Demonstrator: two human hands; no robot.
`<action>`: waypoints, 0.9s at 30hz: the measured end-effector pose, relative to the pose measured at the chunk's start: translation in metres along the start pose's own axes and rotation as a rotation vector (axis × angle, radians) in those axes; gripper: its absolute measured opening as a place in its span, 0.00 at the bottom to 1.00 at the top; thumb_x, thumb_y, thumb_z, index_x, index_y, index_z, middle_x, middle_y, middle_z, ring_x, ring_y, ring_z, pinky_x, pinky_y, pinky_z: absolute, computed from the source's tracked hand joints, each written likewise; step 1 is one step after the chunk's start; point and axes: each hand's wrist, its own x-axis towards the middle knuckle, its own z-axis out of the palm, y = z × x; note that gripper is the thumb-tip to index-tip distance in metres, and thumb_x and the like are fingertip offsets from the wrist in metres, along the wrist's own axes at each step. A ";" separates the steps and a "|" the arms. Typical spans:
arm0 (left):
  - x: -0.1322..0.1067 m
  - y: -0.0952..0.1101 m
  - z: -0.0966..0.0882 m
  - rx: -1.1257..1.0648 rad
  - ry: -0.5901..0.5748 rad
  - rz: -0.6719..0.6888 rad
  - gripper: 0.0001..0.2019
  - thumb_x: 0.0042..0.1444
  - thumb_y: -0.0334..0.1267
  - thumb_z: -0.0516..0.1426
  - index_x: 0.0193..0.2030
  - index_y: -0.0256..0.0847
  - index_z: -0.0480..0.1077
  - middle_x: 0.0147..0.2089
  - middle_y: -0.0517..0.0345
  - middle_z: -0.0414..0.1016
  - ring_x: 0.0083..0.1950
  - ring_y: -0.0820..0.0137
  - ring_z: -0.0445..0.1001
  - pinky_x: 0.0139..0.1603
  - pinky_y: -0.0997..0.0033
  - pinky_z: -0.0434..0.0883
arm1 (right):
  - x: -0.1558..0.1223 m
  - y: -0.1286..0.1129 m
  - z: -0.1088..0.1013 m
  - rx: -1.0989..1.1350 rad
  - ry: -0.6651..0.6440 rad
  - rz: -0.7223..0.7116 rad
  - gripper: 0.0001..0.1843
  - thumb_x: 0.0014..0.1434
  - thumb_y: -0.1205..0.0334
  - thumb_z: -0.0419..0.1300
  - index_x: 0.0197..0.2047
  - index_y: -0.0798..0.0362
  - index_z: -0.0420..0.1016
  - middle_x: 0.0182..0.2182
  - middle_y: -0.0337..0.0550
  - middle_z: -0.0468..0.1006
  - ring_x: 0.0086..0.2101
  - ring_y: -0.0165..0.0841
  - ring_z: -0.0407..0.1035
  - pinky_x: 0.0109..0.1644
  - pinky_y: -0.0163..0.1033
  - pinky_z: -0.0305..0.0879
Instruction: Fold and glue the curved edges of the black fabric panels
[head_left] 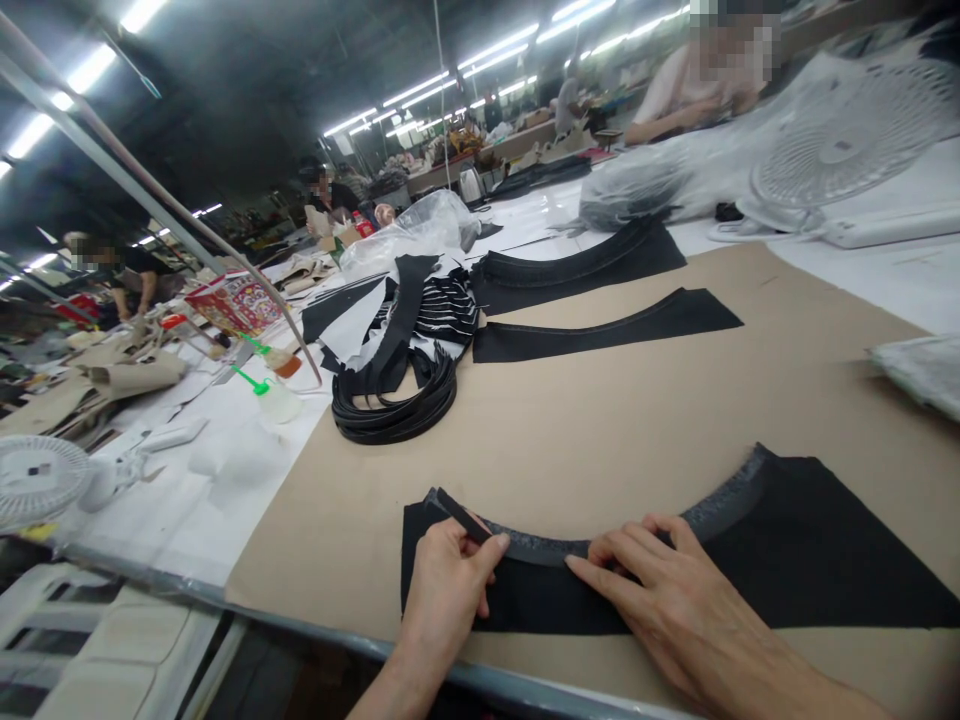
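Observation:
A black fabric panel (810, 550) with a deeply curved upper edge lies flat on the brown board in front of me. Along that curve runs a grey, speckled band, and a narrow black strip (529, 550) lies over part of it. My left hand (448, 575) pinches the strip near its left end, thumb on top; the strip's tip sticks up past my fingers. Further along the curve, my right hand (660, 580) has its fingers bent and pressed together on the strip and the panel's edge. What lies under the right fingers is hidden.
Beyond the panel are a coil of black strips (394, 425), more curved black pieces (600, 335) and a striped bundle (446, 305). Green-capped bottles (274, 400) stand left on the white table. White fans (847, 145) sit at both sides. Other people work further back.

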 end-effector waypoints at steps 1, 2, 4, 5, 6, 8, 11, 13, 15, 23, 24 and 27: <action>0.000 0.000 0.000 0.009 0.011 0.005 0.13 0.52 0.47 0.60 0.27 0.39 0.68 0.17 0.64 0.69 0.11 0.77 0.63 0.12 0.80 0.53 | -0.001 0.000 0.001 -0.015 0.002 -0.001 0.18 0.63 0.73 0.50 0.48 0.49 0.76 0.35 0.39 0.74 0.35 0.33 0.64 0.47 0.43 0.50; -0.001 0.000 0.000 0.019 0.022 0.010 0.12 0.52 0.46 0.60 0.27 0.39 0.68 0.17 0.65 0.68 0.11 0.77 0.63 0.12 0.79 0.52 | -0.002 0.000 0.002 -0.033 -0.002 -0.003 0.18 0.63 0.73 0.50 0.48 0.49 0.76 0.35 0.39 0.74 0.35 0.33 0.64 0.48 0.44 0.51; -0.002 0.002 0.001 0.038 0.043 0.018 0.10 0.52 0.44 0.60 0.28 0.40 0.67 0.16 0.66 0.67 0.11 0.77 0.63 0.13 0.79 0.52 | -0.004 -0.001 0.003 -0.073 -0.010 -0.011 0.18 0.63 0.73 0.50 0.49 0.49 0.76 0.35 0.40 0.74 0.36 0.34 0.64 0.49 0.45 0.51; -0.002 0.002 0.002 0.048 0.051 0.022 0.10 0.53 0.43 0.59 0.28 0.40 0.67 0.16 0.66 0.67 0.11 0.77 0.63 0.13 0.79 0.51 | -0.005 -0.001 0.003 -0.093 -0.012 -0.019 0.18 0.63 0.74 0.50 0.49 0.49 0.75 0.36 0.40 0.74 0.36 0.35 0.64 0.50 0.46 0.51; -0.003 0.004 0.002 0.058 0.058 0.024 0.09 0.53 0.43 0.59 0.28 0.41 0.67 0.16 0.66 0.67 0.11 0.77 0.62 0.13 0.79 0.51 | -0.005 -0.002 0.004 -0.114 -0.007 -0.030 0.18 0.62 0.74 0.49 0.48 0.50 0.75 0.35 0.40 0.74 0.36 0.35 0.64 0.49 0.46 0.51; -0.004 0.006 0.003 0.076 0.071 0.025 0.09 0.54 0.42 0.59 0.28 0.41 0.68 0.16 0.66 0.67 0.12 0.76 0.62 0.13 0.78 0.51 | -0.006 -0.003 0.004 -0.156 -0.003 -0.047 0.19 0.61 0.76 0.49 0.47 0.50 0.75 0.35 0.39 0.74 0.35 0.35 0.64 0.49 0.46 0.51; -0.005 0.008 0.003 0.101 0.093 0.030 0.08 0.54 0.42 0.59 0.29 0.41 0.69 0.17 0.66 0.66 0.13 0.76 0.61 0.14 0.78 0.52 | -0.008 -0.005 0.004 -0.204 -0.024 -0.057 0.21 0.59 0.77 0.49 0.48 0.52 0.75 0.35 0.40 0.73 0.35 0.36 0.64 0.49 0.47 0.52; -0.005 0.008 0.004 0.113 0.108 0.035 0.09 0.54 0.43 0.59 0.28 0.41 0.69 0.17 0.66 0.65 0.13 0.76 0.61 0.15 0.77 0.52 | -0.009 -0.006 0.005 -0.220 -0.051 -0.064 0.22 0.57 0.77 0.50 0.50 0.53 0.74 0.36 0.40 0.73 0.36 0.36 0.64 0.50 0.47 0.52; -0.005 0.007 0.004 0.122 0.120 0.040 0.10 0.54 0.43 0.59 0.28 0.41 0.68 0.17 0.67 0.65 0.13 0.77 0.60 0.16 0.77 0.52 | -0.010 -0.006 0.006 -0.236 -0.054 -0.077 0.22 0.56 0.77 0.51 0.51 0.54 0.73 0.36 0.41 0.73 0.36 0.37 0.64 0.51 0.48 0.52; -0.004 0.004 0.005 0.170 0.146 0.052 0.09 0.56 0.44 0.58 0.31 0.41 0.70 0.17 0.68 0.63 0.15 0.76 0.59 0.19 0.76 0.53 | -0.006 -0.008 0.006 -0.238 -0.025 -0.081 0.23 0.53 0.78 0.51 0.50 0.54 0.73 0.39 0.40 0.75 0.38 0.36 0.66 0.50 0.47 0.54; -0.005 0.005 0.005 0.179 0.149 0.052 0.08 0.56 0.43 0.58 0.31 0.41 0.71 0.17 0.68 0.63 0.15 0.76 0.59 0.19 0.75 0.53 | -0.006 -0.008 0.005 -0.238 -0.018 -0.086 0.23 0.53 0.79 0.51 0.49 0.54 0.73 0.40 0.41 0.75 0.38 0.36 0.66 0.50 0.47 0.54; -0.006 0.008 0.006 0.202 0.159 0.049 0.06 0.55 0.40 0.59 0.31 0.42 0.71 0.17 0.68 0.62 0.16 0.76 0.60 0.20 0.75 0.53 | -0.005 -0.008 0.004 -0.269 -0.012 -0.101 0.23 0.51 0.80 0.51 0.48 0.54 0.73 0.40 0.41 0.76 0.38 0.36 0.67 0.51 0.47 0.54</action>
